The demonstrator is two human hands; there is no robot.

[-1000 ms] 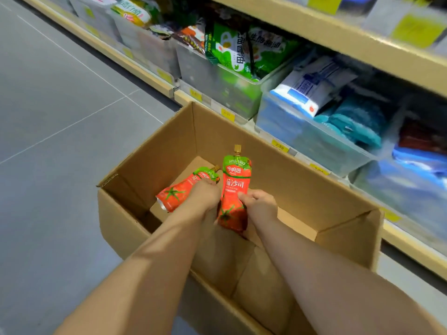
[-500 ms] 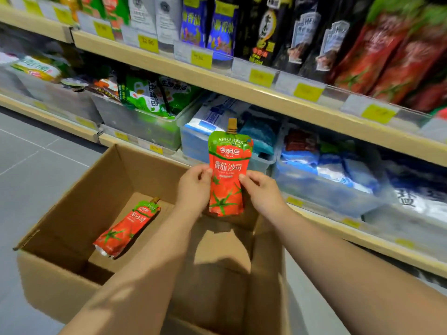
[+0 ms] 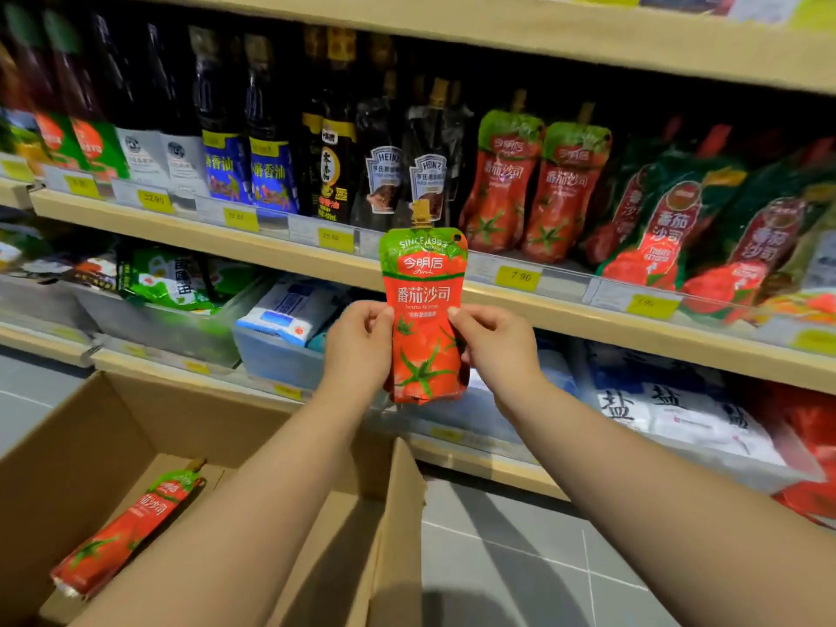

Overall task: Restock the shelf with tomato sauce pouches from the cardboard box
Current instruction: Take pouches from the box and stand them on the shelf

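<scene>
I hold a red and green tomato sauce pouch (image 3: 424, 310) upright in front of the shelf. My left hand (image 3: 359, 343) grips its left edge and my right hand (image 3: 493, 339) grips its right edge. A second pouch (image 3: 131, 527) lies flat on the bottom of the open cardboard box (image 3: 90, 427) at the lower left. Two matching pouches (image 3: 534, 183) stand on the middle shelf (image 3: 271, 253), just above and right of the one I hold.
Dark sauce bottles (image 3: 334, 142) and blue-labelled bottles (image 3: 249, 147) fill the middle shelf to the left. Larger red sauce bags (image 3: 687, 228) stand to the right. Clear bins (image 3: 276, 355) of packets line the lower shelf. Grey tiled floor (image 3: 520, 558) lies right of the box.
Both hands lifted the pouch out of the box and up to the level of the middle shelf. My view tilted up from the box to the shelves.
</scene>
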